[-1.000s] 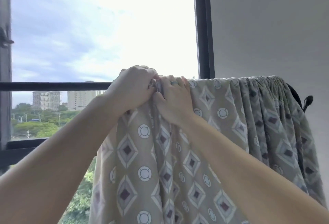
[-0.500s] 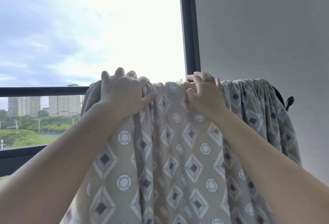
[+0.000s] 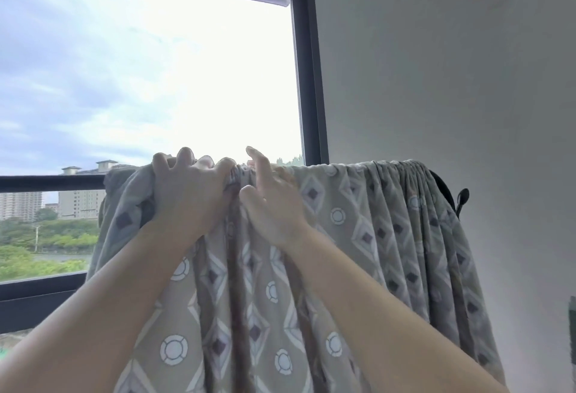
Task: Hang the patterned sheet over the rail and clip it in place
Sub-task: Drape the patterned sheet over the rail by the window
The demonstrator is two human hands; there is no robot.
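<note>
Hands meet atop patterned sheet (image 3: 358,236): left hand (image 3: 187,196) grips it, right hand (image 3: 274,205) seemingly open, touching it.

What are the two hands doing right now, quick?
Left hand: fingers curled over the top of the patterned sheet, gripping it.
Right hand: open, fingers straight, touching the sheet's top edge.

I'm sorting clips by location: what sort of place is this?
Probably an upper-floor home: a dark-framed window looks out on distant tower blocks and trees, a plain wall stands beside it, and a patterned sheet hangs like laundry.
</note>
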